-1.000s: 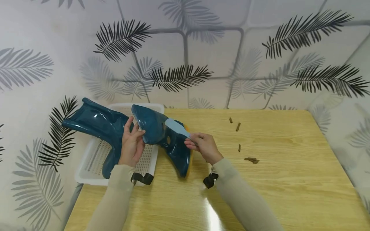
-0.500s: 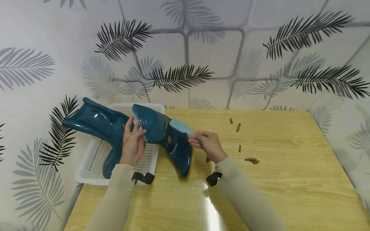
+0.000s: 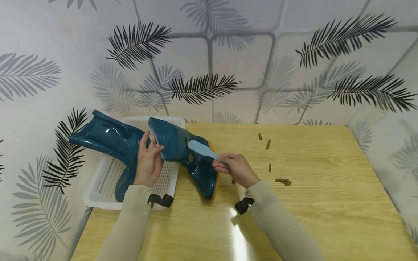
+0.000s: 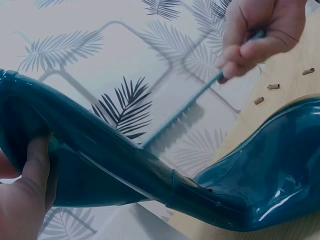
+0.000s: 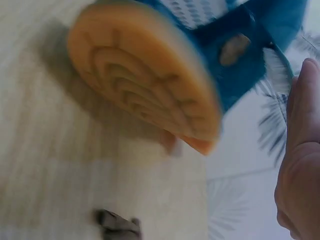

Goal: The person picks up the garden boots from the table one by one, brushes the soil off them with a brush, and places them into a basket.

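Observation:
My left hand [image 3: 149, 161] grips a teal rubber boot [image 3: 202, 172] by its top rim, with fingers at the opening of the shaft [image 4: 95, 150]. The boot is tilted, and its orange-yellow sole [image 5: 145, 75] faces right. Brown patches [image 5: 234, 49] cling around its ankle. My right hand [image 3: 237, 168] holds a light blue brush [image 3: 200, 148] by the handle. Its bristles [image 4: 182, 127] point down at the boot's shaft, and the tip of the head meets the shaft in the left wrist view. A second teal boot [image 3: 114, 141] lies across a white basket [image 3: 94, 197].
Several brown pieces [image 3: 283, 181] lie scattered on the wooden table [image 3: 326, 217] to the right of my right hand. The basket stands at the table's left edge. A wall with leaf patterns [image 3: 241, 72] rises behind.
The brush has moved right along the boot, then back left and slightly lower. A brown piece has come into view on the table beneath my right hand. My left hand and the boot barely move.

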Action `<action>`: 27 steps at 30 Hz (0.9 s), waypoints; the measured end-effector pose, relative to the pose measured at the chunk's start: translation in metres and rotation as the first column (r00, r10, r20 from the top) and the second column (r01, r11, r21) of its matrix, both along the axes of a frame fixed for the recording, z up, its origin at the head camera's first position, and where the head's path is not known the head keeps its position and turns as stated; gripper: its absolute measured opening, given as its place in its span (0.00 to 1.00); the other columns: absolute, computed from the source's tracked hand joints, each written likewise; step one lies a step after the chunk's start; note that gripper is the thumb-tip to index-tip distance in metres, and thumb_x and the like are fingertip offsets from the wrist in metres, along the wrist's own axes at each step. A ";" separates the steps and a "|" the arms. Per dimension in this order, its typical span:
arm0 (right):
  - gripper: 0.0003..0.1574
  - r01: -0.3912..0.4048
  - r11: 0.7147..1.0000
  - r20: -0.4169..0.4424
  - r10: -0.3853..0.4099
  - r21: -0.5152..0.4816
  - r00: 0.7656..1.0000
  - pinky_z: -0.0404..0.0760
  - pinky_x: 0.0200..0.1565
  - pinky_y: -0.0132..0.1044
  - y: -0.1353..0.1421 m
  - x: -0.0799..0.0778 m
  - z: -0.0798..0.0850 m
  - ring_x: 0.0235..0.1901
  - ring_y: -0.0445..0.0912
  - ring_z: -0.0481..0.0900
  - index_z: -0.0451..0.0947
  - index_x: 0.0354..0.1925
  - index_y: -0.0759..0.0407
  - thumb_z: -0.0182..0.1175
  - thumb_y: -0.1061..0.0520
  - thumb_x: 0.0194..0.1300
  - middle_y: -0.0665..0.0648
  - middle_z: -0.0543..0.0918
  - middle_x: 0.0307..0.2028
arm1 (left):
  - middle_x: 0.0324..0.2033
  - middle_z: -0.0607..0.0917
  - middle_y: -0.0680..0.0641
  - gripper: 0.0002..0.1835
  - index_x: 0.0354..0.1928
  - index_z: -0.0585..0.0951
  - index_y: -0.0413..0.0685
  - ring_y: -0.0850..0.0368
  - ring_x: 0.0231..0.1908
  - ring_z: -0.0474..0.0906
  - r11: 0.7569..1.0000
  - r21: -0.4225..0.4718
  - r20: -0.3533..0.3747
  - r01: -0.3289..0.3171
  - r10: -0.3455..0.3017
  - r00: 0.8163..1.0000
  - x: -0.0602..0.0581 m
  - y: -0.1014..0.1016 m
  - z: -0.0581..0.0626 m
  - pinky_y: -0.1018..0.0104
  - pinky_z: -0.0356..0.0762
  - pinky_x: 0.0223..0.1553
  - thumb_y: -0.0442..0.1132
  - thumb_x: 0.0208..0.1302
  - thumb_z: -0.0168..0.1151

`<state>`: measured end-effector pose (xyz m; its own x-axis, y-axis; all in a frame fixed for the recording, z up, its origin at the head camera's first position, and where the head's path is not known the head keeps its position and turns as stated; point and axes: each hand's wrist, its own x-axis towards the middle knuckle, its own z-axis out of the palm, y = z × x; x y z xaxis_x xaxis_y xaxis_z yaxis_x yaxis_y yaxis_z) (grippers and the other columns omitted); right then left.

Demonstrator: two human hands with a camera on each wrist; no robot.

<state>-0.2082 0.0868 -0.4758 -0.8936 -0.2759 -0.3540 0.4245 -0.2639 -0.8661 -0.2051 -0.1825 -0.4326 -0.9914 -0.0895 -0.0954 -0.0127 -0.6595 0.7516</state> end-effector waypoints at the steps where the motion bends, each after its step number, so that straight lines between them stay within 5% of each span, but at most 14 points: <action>1: 0.24 0.027 1.000 -0.002 -0.027 -0.011 1.000 0.83 0.44 0.31 0.001 -0.002 0.002 0.35 0.41 0.87 0.65 0.66 0.75 0.49 0.63 0.78 0.63 0.85 0.43 | 0.76 0.52 0.44 0.44 0.79 0.43 0.57 0.61 0.54 0.71 1.000 0.002 -0.001 0.003 -0.003 1.000 0.000 0.000 0.000 0.74 0.74 0.45 0.15 0.67 0.38; 6: 0.26 0.061 0.994 -0.027 -0.064 -0.094 0.998 0.82 0.48 0.33 -0.006 -0.009 0.006 0.38 0.42 0.87 0.64 0.68 0.74 0.49 0.62 0.78 0.64 0.85 0.46 | 0.76 0.53 0.45 0.44 0.79 0.43 0.57 0.62 0.50 0.73 1.000 0.000 0.009 0.005 -0.005 1.000 0.000 0.001 0.000 0.74 0.75 0.41 0.15 0.67 0.39; 10: 0.26 -0.003 1.000 -0.044 0.002 -0.020 0.999 0.82 0.48 0.34 -0.010 -0.008 -0.001 0.39 0.42 0.87 0.64 0.68 0.74 0.49 0.62 0.78 0.69 0.81 0.51 | 0.76 0.52 0.45 0.45 0.79 0.42 0.57 0.61 0.53 0.72 1.000 0.006 0.005 -0.003 0.003 1.000 0.000 0.001 0.000 0.74 0.74 0.42 0.15 0.67 0.39; 14: 0.25 0.016 0.998 -0.048 -0.013 0.062 0.999 0.82 0.47 0.33 0.003 -0.006 -0.009 0.38 0.41 0.86 0.64 0.67 0.75 0.48 0.63 0.78 0.73 0.79 0.53 | 0.76 0.54 0.45 0.45 0.79 0.43 0.58 0.60 0.55 0.72 1.000 0.019 0.005 -0.005 0.005 1.000 0.000 0.000 0.000 0.73 0.76 0.44 0.15 0.67 0.39; 21: 0.25 0.050 0.999 -0.097 -0.048 0.019 0.994 0.81 0.49 0.34 0.008 -0.010 -0.002 0.39 0.40 0.86 0.64 0.68 0.74 0.47 0.61 0.79 0.74 0.77 0.57 | 0.75 0.55 0.45 0.44 0.78 0.42 0.58 0.60 0.50 0.73 0.999 0.044 -0.009 0.012 -0.011 1.000 -0.001 0.000 0.000 0.72 0.76 0.42 0.15 0.68 0.39; 27: 0.25 -0.055 0.998 -0.047 0.057 0.035 0.997 0.83 0.46 0.34 -0.001 -0.001 -0.008 0.37 0.42 0.87 0.65 0.66 0.75 0.49 0.63 0.78 0.72 0.81 0.50 | 0.75 0.54 0.45 0.44 0.78 0.43 0.58 0.60 0.47 0.73 0.999 0.046 -0.017 -0.002 0.003 1.000 0.000 0.000 0.000 0.73 0.76 0.39 0.15 0.67 0.39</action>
